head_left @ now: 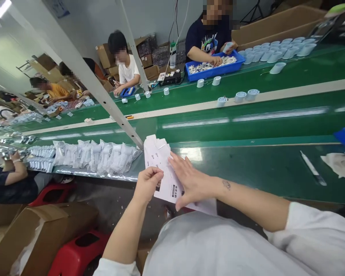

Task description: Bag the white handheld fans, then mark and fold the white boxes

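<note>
A flat white printed carton point(162, 157) lies at the bench's near edge, part of it jutting over the edge toward my body. My left hand point(149, 183) is at its left side, thumb and fingers pinched together; what they hold, if anything, is too small to make out. Spread over the carton's right part is my right hand point(189, 180), palm down with the fingers apart. Dark print shows on the carton between my hands. A white sheet-like part point(208, 206) shows below my right wrist.
Left of the carton lie bagged white parts point(100, 157). A slanted metal post point(112, 111) meets the bench beside the carton. A pen-like tool point(313, 168) and cloth point(340, 165) lie right. Across the green belt point(189, 128), people handle parts near a blue tray point(215, 73).
</note>
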`<state>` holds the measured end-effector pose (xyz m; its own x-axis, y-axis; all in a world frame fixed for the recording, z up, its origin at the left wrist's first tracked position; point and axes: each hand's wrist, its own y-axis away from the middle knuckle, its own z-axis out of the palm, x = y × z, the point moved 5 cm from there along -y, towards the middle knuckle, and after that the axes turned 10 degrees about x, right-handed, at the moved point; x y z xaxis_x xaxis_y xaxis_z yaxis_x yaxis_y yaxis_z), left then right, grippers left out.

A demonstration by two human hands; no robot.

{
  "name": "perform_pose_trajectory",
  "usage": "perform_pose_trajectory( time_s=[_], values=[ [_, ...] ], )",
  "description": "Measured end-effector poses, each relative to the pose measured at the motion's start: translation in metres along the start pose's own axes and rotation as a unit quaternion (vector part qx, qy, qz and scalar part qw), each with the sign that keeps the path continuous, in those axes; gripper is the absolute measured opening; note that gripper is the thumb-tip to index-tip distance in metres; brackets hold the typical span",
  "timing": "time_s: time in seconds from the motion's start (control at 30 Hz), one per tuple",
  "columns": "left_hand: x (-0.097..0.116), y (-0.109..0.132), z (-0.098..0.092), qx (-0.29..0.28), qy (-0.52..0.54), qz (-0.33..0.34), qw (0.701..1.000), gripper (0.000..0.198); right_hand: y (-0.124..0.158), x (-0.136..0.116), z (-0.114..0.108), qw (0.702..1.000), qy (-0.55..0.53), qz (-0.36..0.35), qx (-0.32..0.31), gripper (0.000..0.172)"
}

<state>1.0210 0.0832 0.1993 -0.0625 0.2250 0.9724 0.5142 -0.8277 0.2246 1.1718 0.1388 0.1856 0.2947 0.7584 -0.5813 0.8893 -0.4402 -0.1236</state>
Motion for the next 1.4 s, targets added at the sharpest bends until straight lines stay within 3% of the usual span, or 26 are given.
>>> perform_pose_trajectory(
  time_s=[0.1,0.2,0.27,0.3,0.37,0.47,0.57,0.63,0.7,0.73,0.83,0.9,1.0,1.13,1.27,1.33,1.4],
  values=[
    [-0.008,-0.014,-0.04,-0.004,0.006,-0.021,1.0,0.02,-0.029,-0.013,0.052,0.997,-0.048,0.066,-0.006,0.156],
    [-0.009,-0.024,-0.084,-0.029,-0.058,-0.018,0.998,0.018,-0.055,-0.021,0.094,0.986,-0.092,0.126,0.053,0.16],
    [0.001,-0.03,-0.113,-0.059,-0.152,0.028,0.986,0.013,-0.07,-0.023,0.106,0.973,-0.104,0.159,0.127,0.15],
    [0.008,-0.031,-0.125,-0.078,-0.209,0.071,0.972,0.011,-0.077,-0.024,0.108,0.967,-0.112,0.166,0.16,0.135],
    [0.024,-0.032,-0.142,-0.114,-0.327,0.187,0.919,0.011,-0.089,-0.029,0.106,0.959,-0.135,0.162,0.189,0.091],
    [0.034,-0.027,-0.15,-0.124,-0.489,0.359,0.785,0.011,-0.105,-0.038,0.095,0.962,-0.148,0.138,0.182,0.038],
    [0.03,-0.022,-0.15,-0.047,-0.587,0.473,0.656,0.011,-0.118,-0.041,0.082,0.96,-0.11,0.155,0.204,0.021],
    [0.026,-0.021,-0.149,0.001,-0.599,0.512,0.616,0.019,-0.125,-0.039,0.08,0.958,-0.088,0.183,0.204,0.023],
    [0.021,-0.026,-0.152,0.011,-0.587,0.517,0.623,0.021,-0.132,-0.037,0.083,0.959,-0.075,0.198,0.188,0.028],
    [0.018,-0.031,-0.154,0.007,-0.576,0.502,0.645,0.02,-0.135,-0.038,0.086,0.962,-0.067,0.193,0.179,0.03],
    [0.008,-0.05,-0.168,0.004,-0.527,0.4,0.75,0.009,-0.141,-0.047,0.094,0.973,-0.032,0.147,0.173,0.029],
    [0.001,-0.056,-0.177,0.022,-0.502,0.336,0.797,0.013,-0.144,-0.056,0.099,0.977,-0.006,0.114,0.181,0.026],
    [-0.009,-0.05,-0.188,0.055,-0.495,0.291,0.817,0.019,-0.148,-0.067,0.107,0.981,0.012,0.09,0.173,0.022],
    [-0.025,-0.041,-0.2,0.048,-0.482,0.242,0.841,0.022,-0.15,-0.077,0.118,0.99,-0.01,0.075,0.115,0.015],
    [-0.032,-0.037,-0.211,0.039,-0.487,0.22,0.844,0.009,-0.148,-0.079,0.121,0.989,-0.137,0.049,0.029,0.02],
    [-0.028,-0.03,-0.215,0.051,-0.48,0.244,0.841,0.008,-0.15,-0.076,0.125,0.961,-0.265,0.027,-0.076,0.046],
    [-0.018,-0.02,-0.217,0.064,-0.462,0.29,0.836,0.008,-0.156,-0.069,0.132,0.904,-0.383,0.038,-0.186,0.095]
  ],
)
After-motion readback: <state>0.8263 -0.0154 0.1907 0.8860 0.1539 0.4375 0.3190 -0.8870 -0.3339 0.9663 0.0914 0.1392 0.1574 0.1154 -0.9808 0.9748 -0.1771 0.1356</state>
